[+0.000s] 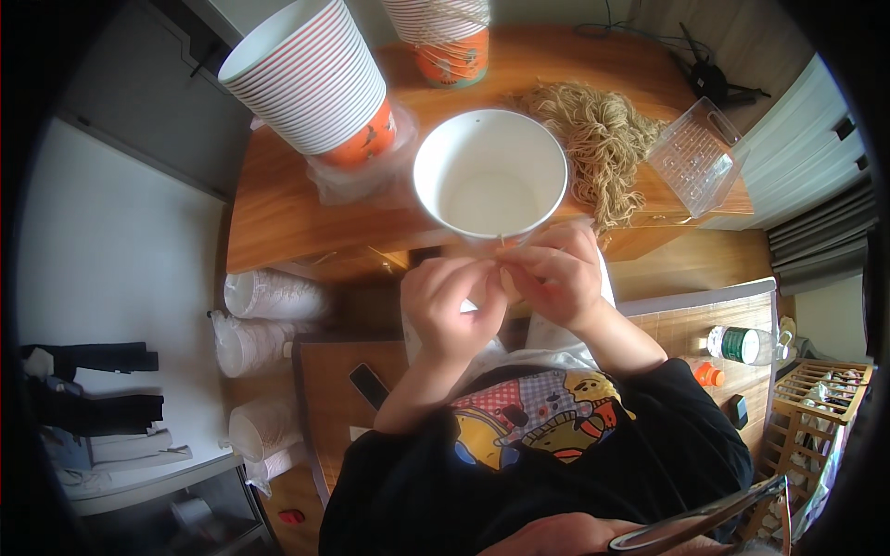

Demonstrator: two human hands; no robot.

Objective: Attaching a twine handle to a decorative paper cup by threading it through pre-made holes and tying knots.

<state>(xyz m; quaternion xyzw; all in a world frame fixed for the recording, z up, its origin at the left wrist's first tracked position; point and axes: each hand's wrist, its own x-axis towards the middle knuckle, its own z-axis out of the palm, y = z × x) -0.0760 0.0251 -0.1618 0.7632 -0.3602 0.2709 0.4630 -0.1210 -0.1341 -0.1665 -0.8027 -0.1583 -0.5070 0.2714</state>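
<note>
Both hands meet at the near rim of the white paper bowl (489,172); left hand (451,301) and right hand (553,275) pinch a thin straw-coloured string (502,243) there; the bowl looks light and crushable, best held by its rim; the string limp.

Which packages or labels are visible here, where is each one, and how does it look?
Clear plastic tray: table's right end, rectangular, empty.
Plastic bottle: right, lying down, green label.
Wrapped cup stacks: floor on the left, white in clear film.
Cup stack: table's left, striped rims, orange print.
</note>
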